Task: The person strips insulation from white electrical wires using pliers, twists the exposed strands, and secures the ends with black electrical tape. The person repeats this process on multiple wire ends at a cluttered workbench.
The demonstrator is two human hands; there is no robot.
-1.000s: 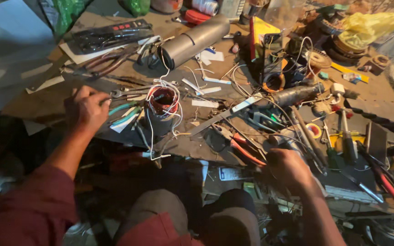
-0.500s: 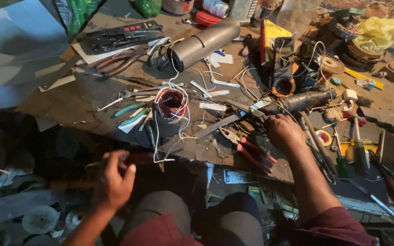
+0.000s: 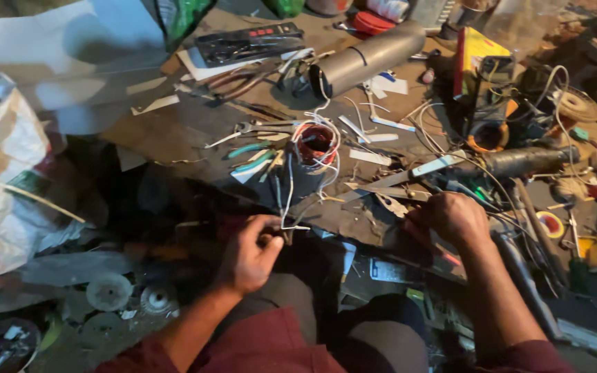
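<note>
My left hand (image 3: 250, 252) is below the front edge of the cluttered workbench (image 3: 195, 131), its fingers pinched on the ends of white wires (image 3: 288, 200) that hang down from a red-wound coil (image 3: 314, 141) on the bench. My right hand (image 3: 447, 217) rests on the bench near the front edge, fingers curled over tools among pliers and blades; what it grips is hidden. Teal-handled pliers (image 3: 250, 157) lie left of the coil.
A grey metal cylinder (image 3: 367, 59) lies at the back, beside a black tool case (image 3: 247, 41). A dark motor shaft (image 3: 526, 160), wire spools and screwdrivers crowd the right. A white sack (image 3: 8, 179) and round discs (image 3: 108, 291) sit lower left.
My left hand dropped from the bench top to below its edge and then rose to pinch the hanging wires. My right hand moved up onto the bench among the tools.
</note>
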